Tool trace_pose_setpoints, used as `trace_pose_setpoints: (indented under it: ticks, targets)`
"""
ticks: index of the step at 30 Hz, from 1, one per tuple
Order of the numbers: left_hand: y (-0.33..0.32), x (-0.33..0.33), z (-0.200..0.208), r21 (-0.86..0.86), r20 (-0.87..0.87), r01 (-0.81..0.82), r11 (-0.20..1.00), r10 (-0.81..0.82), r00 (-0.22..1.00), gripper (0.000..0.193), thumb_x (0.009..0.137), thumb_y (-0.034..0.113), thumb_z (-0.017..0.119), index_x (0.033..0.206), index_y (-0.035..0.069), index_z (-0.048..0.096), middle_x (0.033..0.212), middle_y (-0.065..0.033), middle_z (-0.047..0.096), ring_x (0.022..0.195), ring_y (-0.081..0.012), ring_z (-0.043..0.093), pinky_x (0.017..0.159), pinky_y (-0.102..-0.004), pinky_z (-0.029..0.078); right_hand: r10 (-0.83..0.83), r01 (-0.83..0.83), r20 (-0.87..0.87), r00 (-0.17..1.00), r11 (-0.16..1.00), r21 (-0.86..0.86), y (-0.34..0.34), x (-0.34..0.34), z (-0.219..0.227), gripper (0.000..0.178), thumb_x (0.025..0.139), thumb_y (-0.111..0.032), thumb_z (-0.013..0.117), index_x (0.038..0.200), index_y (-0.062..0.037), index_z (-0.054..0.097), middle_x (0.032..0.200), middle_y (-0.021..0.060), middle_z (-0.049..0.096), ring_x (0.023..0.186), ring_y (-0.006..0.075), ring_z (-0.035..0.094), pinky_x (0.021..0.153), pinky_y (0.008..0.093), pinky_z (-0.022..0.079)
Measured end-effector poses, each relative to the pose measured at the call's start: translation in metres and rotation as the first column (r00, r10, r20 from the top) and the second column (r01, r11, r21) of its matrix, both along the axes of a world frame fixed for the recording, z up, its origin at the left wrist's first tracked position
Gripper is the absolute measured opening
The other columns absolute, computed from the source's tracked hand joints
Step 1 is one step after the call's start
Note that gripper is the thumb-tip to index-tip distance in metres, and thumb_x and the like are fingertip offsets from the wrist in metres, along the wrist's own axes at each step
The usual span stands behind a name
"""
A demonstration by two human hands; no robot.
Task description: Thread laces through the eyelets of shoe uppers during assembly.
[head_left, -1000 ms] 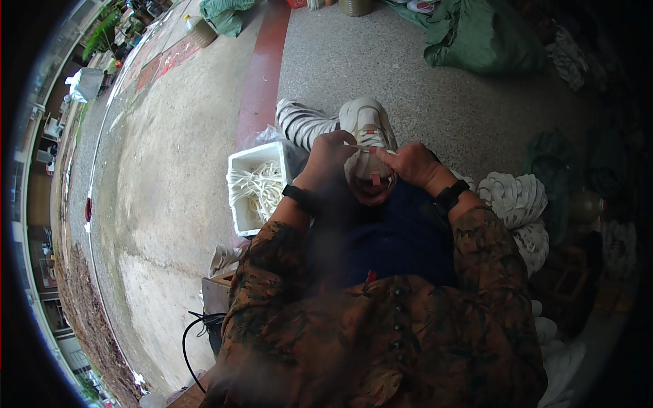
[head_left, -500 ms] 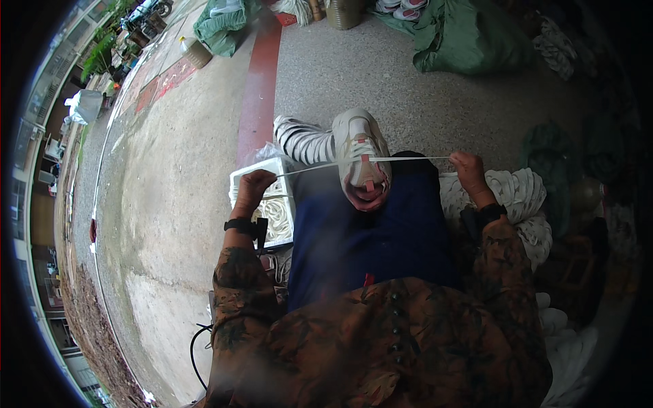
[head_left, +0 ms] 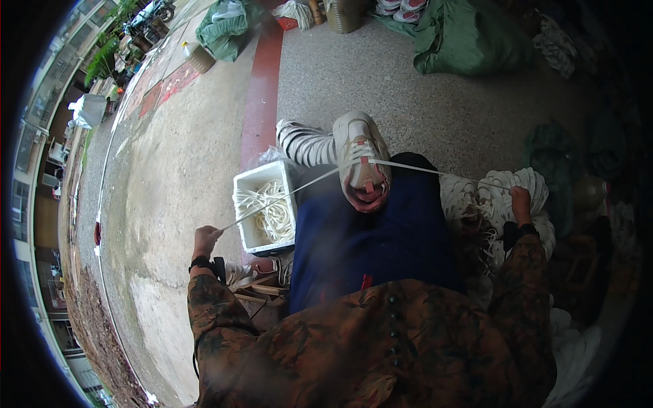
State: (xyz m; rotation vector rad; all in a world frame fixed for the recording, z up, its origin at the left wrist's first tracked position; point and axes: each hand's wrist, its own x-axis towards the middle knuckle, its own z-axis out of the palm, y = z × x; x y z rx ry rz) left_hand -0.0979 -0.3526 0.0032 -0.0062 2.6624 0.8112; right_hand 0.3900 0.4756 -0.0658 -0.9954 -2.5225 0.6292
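A beige and white sneaker point(head_left: 354, 132) with pink-red accents rests on my lap over a dark blue cloth point(head_left: 367, 238), its pinkish opening toward me. One white shoelace point(head_left: 415, 167) runs through its upper eyelets and stretches taut to both sides. My left hand point(head_left: 206, 240) is closed on one end, out to the left beyond the white box. Far to the right, my right hand point(head_left: 520, 204) grips the other end in front of bundled white laces. Both ends slope down from the shoe toward my hands.
Left of my lap stands a white foam box point(head_left: 239, 197) of loose white laces. A striped white bundle point(head_left: 306, 144) lies beyond the shoe, white lace bundles point(head_left: 500, 183) at right. Green sacks point(head_left: 469, 41) and a plastic jug point(head_left: 198, 57) stand farther off.
My hands have moved farther apart and closer to my body, drawing longer lace ends out of the sneaker. The sneaker stays nearly in place.
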Motion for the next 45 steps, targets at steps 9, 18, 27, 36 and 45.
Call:
trace_pose_setpoints:
  ticks: [9,18,27,36,45]
  targets:
    - [0.187,0.044,0.015,0.797,0.388,-0.101,0.596,-0.377,0.841,0.009,0.086,0.018,0.063,0.082,0.009,0.063,0.062,0.0031,0.056,0.048,-0.0052,0.045,0.043,-0.0198,0.032,0.27,-0.274,-0.192,0.943,0.31,-0.911,-0.15,-0.177,0.071,0.011,0.078,-0.008,0.062,0.068,-0.0048,0.058,0.055,0.0015,0.052,0.049,0.0084,0.049,0.043,0.0235,0.035]
    - [0.359,0.061,0.033,0.449,-0.187,0.806,0.386,-0.841,0.507,0.01,0.08,0.018,0.064,0.075,0.009,0.061,0.069,-0.0024,0.062,0.061,-0.0135,0.058,0.057,-0.025,0.045,0.252,-0.551,-0.534,0.807,0.646,-0.528,-0.243,-0.302,0.073,0.015,0.068,0.001,0.068,0.061,-0.0006,0.055,0.059,0.0033,0.056,0.09,0.0193,0.062,0.082,0.0299,0.045]
    - [0.368,0.068,0.015,0.876,0.141,0.11,0.47,-0.465,0.874,0.013,0.085,0.015,0.065,0.074,0.009,0.059,0.066,0.0049,0.056,0.059,-0.0034,0.049,0.054,-0.0175,0.039,0.107,-0.412,-0.509,0.854,0.737,-0.535,-0.263,-0.303,0.069,0.017,0.07,-0.011,0.07,0.065,-0.0007,0.056,0.057,0.0043,0.055,0.056,0.0099,0.05,0.053,0.0298,0.043]
    - [0.364,0.073,-0.006,0.901,0.097,0.11,0.419,-0.442,0.892,0.014,0.083,0.01,0.065,0.071,0.009,0.058,0.065,0.0066,0.055,0.058,-0.0026,0.046,0.055,-0.0184,0.037,0.404,-0.377,-0.168,0.899,0.91,0.17,-0.284,-0.302,0.078,0.015,0.071,-0.016,0.065,0.072,-0.0037,0.055,0.068,0.0182,0.06,0.063,0.0357,0.059,0.055,0.044,0.046]
    - [0.357,0.092,0.015,0.909,0.163,0.006,0.417,-0.368,0.915,0.015,0.086,0.01,0.063,0.071,0.008,0.058,0.063,0.0024,0.057,0.053,-0.0051,0.048,0.049,-0.0193,0.037,0.309,-0.299,-0.029,0.951,0.938,0.177,-0.312,-0.264,0.167,0.007,0.073,-0.013,0.06,0.072,-0.0065,0.059,0.067,0.0157,0.06,0.061,0.0339,0.06,0.055,0.0433,0.048]
